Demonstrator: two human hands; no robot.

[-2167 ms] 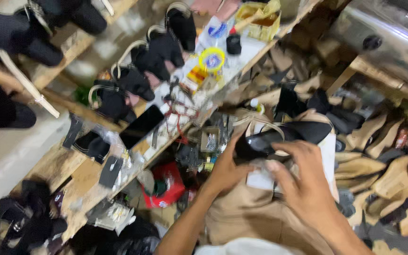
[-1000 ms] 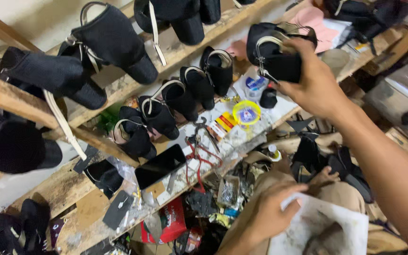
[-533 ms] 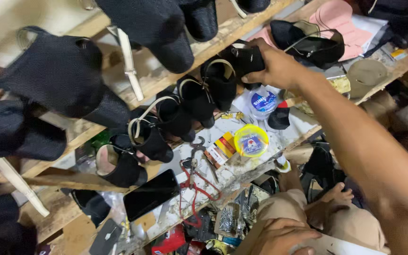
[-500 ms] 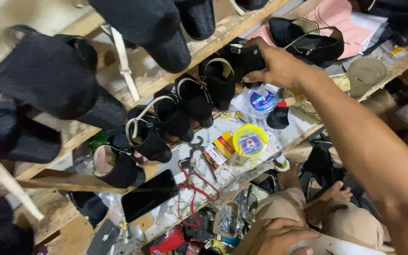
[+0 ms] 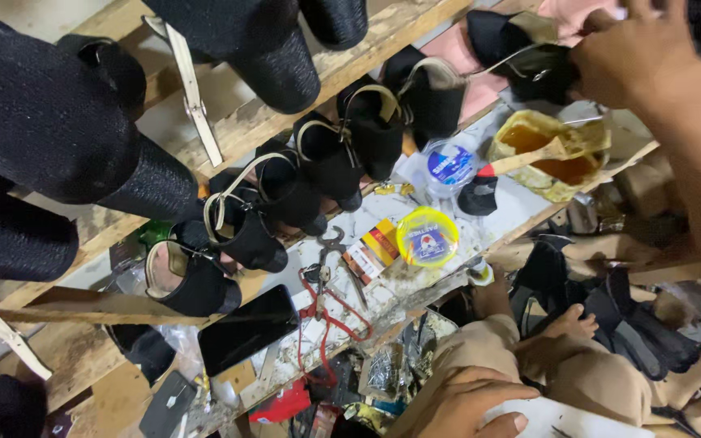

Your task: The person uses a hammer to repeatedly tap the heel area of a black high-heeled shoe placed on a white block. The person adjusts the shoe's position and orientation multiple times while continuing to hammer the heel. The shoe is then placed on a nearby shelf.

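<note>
So the right hand [image 5: 638, 53] is reaching up top right, touching a shoe [image 5: 513, 45] sitting on the shelf [image 5: 229, 134]. A glue tub [image 5: 557, 154] is sitting just below it, a round tin [image 5: 427, 237] is lying further left beside the pliers [image 5: 330, 276], and the left hand [image 5: 468, 401] is resting at the bottom.

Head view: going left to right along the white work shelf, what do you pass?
Black phone → red-handled pliers → small red and yellow box → round yellow-rimmed tin → glue tub with wooden stick → right hand on a black shoe.
</note>
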